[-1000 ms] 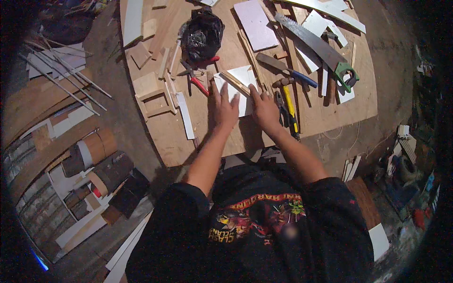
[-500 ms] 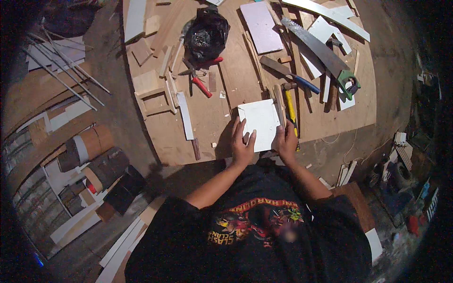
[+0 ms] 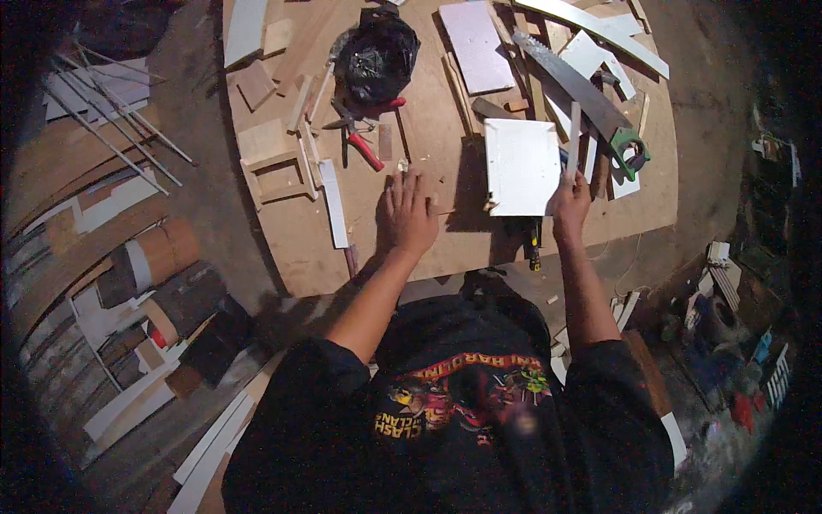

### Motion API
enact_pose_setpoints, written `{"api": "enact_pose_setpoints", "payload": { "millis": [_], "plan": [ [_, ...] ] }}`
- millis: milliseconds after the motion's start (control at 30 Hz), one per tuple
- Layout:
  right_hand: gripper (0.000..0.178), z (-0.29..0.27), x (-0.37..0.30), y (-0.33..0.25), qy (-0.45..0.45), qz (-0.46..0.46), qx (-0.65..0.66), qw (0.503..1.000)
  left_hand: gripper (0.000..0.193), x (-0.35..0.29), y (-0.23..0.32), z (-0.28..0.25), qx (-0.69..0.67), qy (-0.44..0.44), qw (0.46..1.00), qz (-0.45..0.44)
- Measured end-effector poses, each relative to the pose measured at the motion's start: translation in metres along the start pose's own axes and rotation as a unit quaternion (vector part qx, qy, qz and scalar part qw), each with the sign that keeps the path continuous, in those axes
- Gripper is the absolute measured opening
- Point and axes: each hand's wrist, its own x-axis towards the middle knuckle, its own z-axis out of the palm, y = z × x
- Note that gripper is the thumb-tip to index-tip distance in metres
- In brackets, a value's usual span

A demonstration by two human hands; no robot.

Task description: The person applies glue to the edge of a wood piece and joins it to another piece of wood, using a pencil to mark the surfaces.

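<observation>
A square white board point(image 3: 521, 167) with a wooden strip along its right side is gripped at that edge by my right hand point(image 3: 570, 206). It hangs over the table and casts a shadow to its left. My left hand point(image 3: 413, 214) rests on the tabletop with its fingers spread, holding nothing. Just beyond its fingertips lies a small pale scrap point(image 3: 402, 164). Farther off are pincers with red handles point(image 3: 366, 152). Under the board's lower right corner a hammer's yellow and black handle point(image 3: 535, 248) sticks out; its head is hidden.
The wooden table point(image 3: 462, 257) carries a handsaw with a green handle point(image 3: 632, 152), a black plastic bag point(image 3: 377, 64), a pale pink block point(image 3: 477, 47) and a small wooden frame point(image 3: 282, 184). Offcuts lie along both sides. Rolls of sheet material point(image 3: 167, 248) stand at left.
The white board has moved from both hands at the front edge to the right and farther away, now in my right hand alone. My left hand let go and moved left onto the table.
</observation>
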Motion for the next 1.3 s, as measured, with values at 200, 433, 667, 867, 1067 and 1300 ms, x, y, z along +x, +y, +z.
{"api": "enact_pose_setpoints", "payload": {
  "millis": [200,433,667,867,1067,1300],
  "plan": [
    [0.04,-0.013,0.004,-0.018,-0.014,0.074,0.044,0.996,0.068,0.0,0.007,0.001,0.044,-0.11,0.989,0.09],
    [0.036,0.044,-0.046,-0.059,-0.097,-0.011,-0.036,0.995,0.072,-0.04,-0.046,-0.015,0.128,0.034,0.98,-0.146],
    [0.042,0.128,-0.099,-0.06,-0.132,-0.064,-0.085,0.986,0.07,0.02,0.018,-0.011,-0.075,0.008,0.996,-0.044],
    [0.036,0.112,-0.098,-0.061,-0.088,-0.178,-0.153,0.968,0.068,0.029,0.02,0.008,0.073,-0.048,0.994,-0.067],
    [0.033,0.11,-0.116,-0.054,-0.098,-0.193,-0.144,0.966,0.065,0.034,0.024,0.015,0.127,0.002,0.99,-0.068],
    [0.037,0.121,-0.12,-0.045,-0.127,-0.224,-0.189,0.948,0.062,0.02,0.019,0.004,-0.004,0.131,0.983,-0.125]
  ]
}}
